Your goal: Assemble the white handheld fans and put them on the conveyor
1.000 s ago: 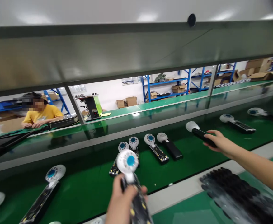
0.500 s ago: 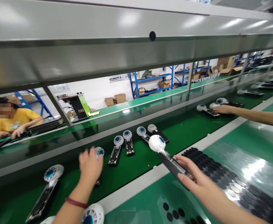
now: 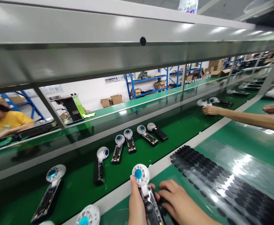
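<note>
My left hand is wrapped around a handheld fan with a slotted white head, a blue centre and a dark handle whose inner parts show. Just right of that handle, my right hand has its fingers apart and bent, with nothing visible in them. Whether its fingertips touch the handle I cannot tell. Right of it lies a clear sheet of black round discs. Several similar fans lie along the green belt, the nearest being a dark-handled fan and an open-handled fan.
A pale rail edges the green belt. Overhead runs a metal beam on posts. On the right, another person's hand reaches over the belt to fans there. A person in yellow sits across the line.
The fan held in my right hand is now in my left hand, nearer me. My left hand has come back from the belt, and my right hand has let go. The view has shifted slightly.
</note>
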